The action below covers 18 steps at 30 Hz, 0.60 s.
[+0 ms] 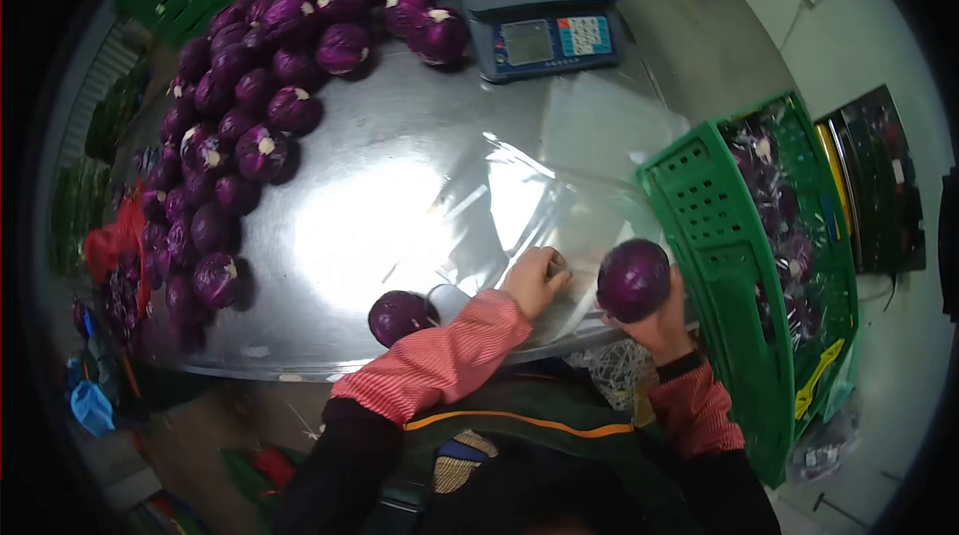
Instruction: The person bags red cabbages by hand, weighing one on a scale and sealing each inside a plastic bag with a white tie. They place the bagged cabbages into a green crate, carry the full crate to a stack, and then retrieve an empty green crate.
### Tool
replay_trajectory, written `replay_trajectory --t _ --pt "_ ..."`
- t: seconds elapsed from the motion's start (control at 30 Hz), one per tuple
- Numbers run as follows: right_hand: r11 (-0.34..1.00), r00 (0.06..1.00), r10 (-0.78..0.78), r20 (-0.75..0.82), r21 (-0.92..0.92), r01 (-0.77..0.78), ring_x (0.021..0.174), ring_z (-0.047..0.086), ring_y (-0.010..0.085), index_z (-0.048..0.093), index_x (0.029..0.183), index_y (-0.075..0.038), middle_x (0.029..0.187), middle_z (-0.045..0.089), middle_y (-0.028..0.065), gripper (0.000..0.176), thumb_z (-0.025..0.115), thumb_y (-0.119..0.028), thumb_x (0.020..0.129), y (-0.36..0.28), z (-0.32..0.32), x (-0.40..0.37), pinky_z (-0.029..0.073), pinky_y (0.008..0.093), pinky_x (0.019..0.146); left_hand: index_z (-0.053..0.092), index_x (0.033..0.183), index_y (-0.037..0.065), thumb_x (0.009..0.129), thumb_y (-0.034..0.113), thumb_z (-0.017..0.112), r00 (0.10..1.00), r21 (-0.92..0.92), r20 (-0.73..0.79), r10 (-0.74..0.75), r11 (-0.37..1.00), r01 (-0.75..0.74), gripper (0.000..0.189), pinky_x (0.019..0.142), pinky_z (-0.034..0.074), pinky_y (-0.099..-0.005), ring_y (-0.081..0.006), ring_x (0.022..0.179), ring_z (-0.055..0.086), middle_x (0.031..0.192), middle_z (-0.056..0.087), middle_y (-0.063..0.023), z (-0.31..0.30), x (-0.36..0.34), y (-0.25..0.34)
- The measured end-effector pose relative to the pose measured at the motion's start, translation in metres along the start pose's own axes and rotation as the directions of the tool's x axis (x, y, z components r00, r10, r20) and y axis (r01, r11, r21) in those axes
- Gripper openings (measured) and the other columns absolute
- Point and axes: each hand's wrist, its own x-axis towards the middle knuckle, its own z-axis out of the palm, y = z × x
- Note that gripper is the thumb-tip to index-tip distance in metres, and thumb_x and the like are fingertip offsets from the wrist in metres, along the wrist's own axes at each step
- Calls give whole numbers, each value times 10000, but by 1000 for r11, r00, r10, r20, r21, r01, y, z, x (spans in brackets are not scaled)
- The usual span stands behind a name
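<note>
Our right grip [663,327] is curved around a round red cabbage [633,280], opened about as wide as the cabbage itself. We hold it from below and from the side, over the near edge of the shiny metal surface [385,125], just beside a big green crate [714,270]. Our left grip [536,280] has its fingers bent, and it is over some clear plastic [599,160] that lies on the surface. We cannot tell if those fingers pinch the plastic or only rest there.

Near our left red-and-white sleeve [440,355], we see a loose cabbage [398,317] sitting by itself. Well apart from our grips, a big heap of red cabbages [235,120] covers the left and far left side of the surface. Next to the heap, at the far side, we see a gray-blue weighing scale [544,30] with a small screen and buttons. The green crate on our right leans, and inside it are cabbages in shiny see-through wrap [789,245]. A yellow strip [819,380] is at its near end.
</note>
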Motion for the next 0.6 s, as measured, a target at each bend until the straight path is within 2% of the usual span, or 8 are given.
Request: replay_trajectory --t 0.13,0.23,0.3,0.37,0.4,0.47,0.57,0.6 --pt "996 997 -14 -73 86 20 1128 549 376 411 1362 -141 1306 491 169 705 349 -656 884 12 -49 -52 506 610 782 602 877 46 785 168 665 1000 307 -21 0 952 7 166 795 459 -424 -344 901 561 931 544 -149 33 -11 5" --pt "998 996 -16 -82 55 20 1149 534 371 409 1365 -141 1315 486 164 689 382 -636 886 19 -59 -67 498 614 798 617 879 53 776 148 656 994 302 -94 -56 950 82 146 780 463 -425 -341 879 566 905 551 -144 43 -8 -1" --pt "1000 999 -16 -43 7 16 1169 520 365 408 1367 -140 1323 481 160 672 412 -613 890 21 -58 -63 493 614 812 631 870 52 779 134 639 991 221 -123 -50 972 76 123 773 460 -424 -344 857 568 869 568 -141 41 -9 0" --pt "997 999 -24 -22 -71 22 1167 536 309 414 1353 -95 1310 501 142 642 427 -564 915 19 -42 -53 511 524 874 636 867 52 778 125 631 986 153 -121 -110 980 128 115 768 457 -425 -349 848 567 849 580 -146 39 -10 2" --pt "991 998 -21 -56 -130 13 1166 536 292 413 1355 -96 1319 493 132 618 437 -540 925 18 -39 -45 512 508 873 628 882 42 808 110 624 989 104 -105 -104 988 115 100 735 462 -367 -262 785 578 810 598 -101 45 -8 -19" --pt "972 999 13 -50 -232 -25 1145 548 235 412 1345 -95 1300 497 111 532 466 -447 951 13 -22 -28 524 441 870 616 886 33 840 105 618 980 -302 -7 -201 934 189 86 722 457 -314 -183 768 558 798 588 -51 43 -10 -30" --pt "747 967 -124 -224 -662 -57 1135 547 241 369 1348 -98 1281 478 131 586 515 -472 921 8 16 -7 556 423 805 589 939 24 898 87 586 973 -614 94 -209 757 222 75 723 436 -226 -69 782 510 821 557 21 17 -18 -4" --pt "675 951 -168 -258 -734 -80 1095 564 238 351 1351 -102 1256 464 143 609 557 -461 904 20 -5 14 580 377 657 585 953 24 901 83 582 977 -647 76 -199 735 200 78 727 436 -222 -69 788 513 828 559 19 8 -23 8"
